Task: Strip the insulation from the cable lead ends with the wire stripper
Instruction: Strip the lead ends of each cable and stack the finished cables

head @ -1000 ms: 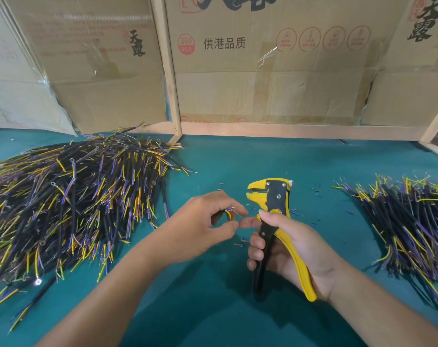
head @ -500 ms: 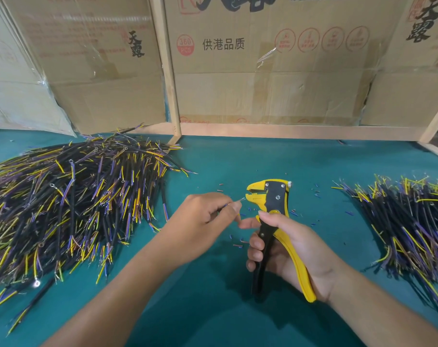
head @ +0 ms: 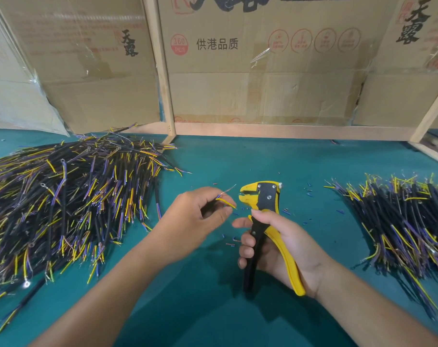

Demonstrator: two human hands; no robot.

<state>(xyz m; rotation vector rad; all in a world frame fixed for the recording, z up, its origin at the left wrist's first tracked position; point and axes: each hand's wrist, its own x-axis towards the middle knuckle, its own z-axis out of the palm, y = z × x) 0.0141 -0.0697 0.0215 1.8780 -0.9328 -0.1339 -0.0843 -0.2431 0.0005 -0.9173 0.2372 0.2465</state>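
Observation:
My left hand (head: 200, 216) grips a short cable whose thin leads (head: 226, 202) stick out between thumb and fingers: a yellow one, a purple one and a bare-tipped one pointing up right. The cable's black body is hidden in the fist. My right hand (head: 275, 246) grips the handles of the yellow and black wire stripper (head: 265, 204), held upright with its jaws facing left. A small gap separates the jaws from the lead tips.
A big heap of black cables (head: 62, 201) with yellow and purple leads covers the left of the teal table (head: 212, 309). A smaller heap (head: 400, 221) lies at the right. Insulation scraps (head: 308, 191) dot the middle. Cardboard boxes (head: 263, 71) and wooden frame posts (head: 160, 71) stand behind.
My left hand has drawn the cable back from the stripper's jaws and fanned the leads out, the yellow one now showing. The stripper has stayed almost in place.

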